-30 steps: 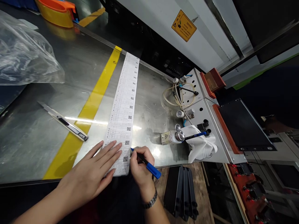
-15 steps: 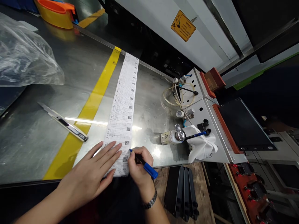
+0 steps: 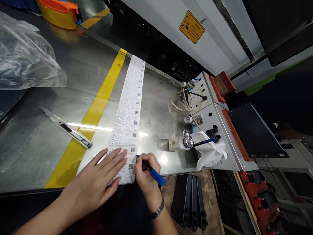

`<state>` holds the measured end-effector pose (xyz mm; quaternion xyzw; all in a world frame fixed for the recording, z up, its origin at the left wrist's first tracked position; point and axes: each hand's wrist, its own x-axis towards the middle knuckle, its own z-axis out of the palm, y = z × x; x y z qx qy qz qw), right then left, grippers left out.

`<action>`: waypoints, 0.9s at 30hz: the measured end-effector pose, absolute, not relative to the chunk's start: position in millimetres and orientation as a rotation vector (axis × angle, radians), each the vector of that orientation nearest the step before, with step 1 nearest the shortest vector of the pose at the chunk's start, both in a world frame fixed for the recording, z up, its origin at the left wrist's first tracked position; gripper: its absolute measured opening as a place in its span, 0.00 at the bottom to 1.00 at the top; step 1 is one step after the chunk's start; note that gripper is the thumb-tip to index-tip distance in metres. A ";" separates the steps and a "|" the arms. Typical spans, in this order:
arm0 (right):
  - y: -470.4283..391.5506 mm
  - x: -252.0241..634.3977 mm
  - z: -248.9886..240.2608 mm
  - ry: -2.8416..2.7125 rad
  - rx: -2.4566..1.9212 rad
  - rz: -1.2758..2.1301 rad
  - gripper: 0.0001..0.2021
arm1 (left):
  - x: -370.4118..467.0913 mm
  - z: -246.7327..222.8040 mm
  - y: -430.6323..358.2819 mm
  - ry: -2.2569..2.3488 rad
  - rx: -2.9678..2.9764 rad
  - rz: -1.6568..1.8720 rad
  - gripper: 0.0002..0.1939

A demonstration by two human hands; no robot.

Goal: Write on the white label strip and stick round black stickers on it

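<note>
A long strip of printed paper labels, each with a small square code, lies along the metal table. My left hand rests flat on its near end, fingers stretched out. Between the fingers of my right hand is a blue-capped marker pen. Its blue tip is at the strip's right edge, beside a code; whether it touches the paper I cannot tell. Left of the strip lies a utility knife with its blade out, partly across the yellow tape.
A clear plastic bag sits at the left, a tape roll in an orange holder behind it. On the right stand a dispenser bottle, a white cloth and grey boxes with gauges. Black parts lie below the table edge.
My right hand and the pen tip have shifted very slightly up and to the right. My left hand stays in place on the strip.
</note>
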<state>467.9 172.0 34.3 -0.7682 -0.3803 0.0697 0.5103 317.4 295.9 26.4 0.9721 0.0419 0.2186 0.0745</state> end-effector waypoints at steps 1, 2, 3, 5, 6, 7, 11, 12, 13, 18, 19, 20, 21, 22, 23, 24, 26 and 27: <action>172.2 468.0 34.3 -0.922 -1.854 0.167 0.03 | 317.1 25.9 296.0 0.122 2.918 0.653 0.30; 172.5 468.1 34.3 -0.923 -1.857 0.162 0.03 | 316.8 25.4 296.1 0.119 2.918 0.651 0.30; 172.7 468.2 34.2 -0.925 -1.856 0.157 0.03 | 316.3 25.0 296.1 0.119 2.917 0.649 0.30; 173.0 468.1 33.9 -0.928 -1.847 0.153 0.04 | 315.5 24.2 296.2 0.125 2.915 0.643 0.30; 173.1 468.1 33.7 -0.931 -1.840 0.149 0.04 | 315.4 24.1 296.2 0.128 2.914 0.643 0.30; 173.1 468.0 33.5 -0.933 -1.835 0.147 0.04 | 315.4 24.2 296.2 0.130 2.913 0.644 0.30; 172.5 467.9 34.0 -0.925 -1.826 0.157 0.04 | 317.5 25.7 296.4 0.133 2.904 0.650 0.29; 172.4 468.0 34.7 -0.918 -1.828 0.167 0.04 | 317.8 25.6 296.4 0.133 2.903 0.649 0.29; 172.2 468.2 35.6 -0.907 -1.833 0.178 0.04 | 317.6 25.2 296.5 0.132 2.903 0.644 0.29; 172.0 468.5 40.1 -0.816 -1.853 0.219 0.05 | 307.7 16.3 297.2 0.074 2.861 0.688 0.21; 171.9 468.3 40.2 -0.808 -1.853 0.218 0.05 | 305.3 14.8 297.1 0.064 2.841 0.684 0.20; 171.9 468.1 39.9 -0.805 -1.854 0.213 0.05 | 303.8 14.2 296.8 0.063 2.822 0.672 0.21; 171.9 467.8 39.4 -0.805 -1.854 0.207 0.04 | 303.3 14.5 296.3 0.074 2.809 0.658 0.22; 171.9 467.6 38.7 -0.810 -1.853 0.206 0.04 | 304.0 15.9 295.4 0.091 2.801 0.645 0.24; 171.9 467.4 37.9 -0.817 -1.855 0.208 0.04 | 305.6 18.1 294.3 0.115 2.792 0.637 0.25; 171.9 467.3 37.2 -0.824 -1.859 0.208 0.04 | 308.0 20.8 292.9 0.141 2.777 0.633 0.26; 172.0 467.4 36.1 -0.839 -1.864 0.196 0.04 | 312.9 26.2 290.0 0.195 2.733 0.631 0.28; 172.0 467.5 35.7 -0.849 -1.866 0.187 0.04 | 314.8 28.3 288.8 0.217 2.709 0.632 0.28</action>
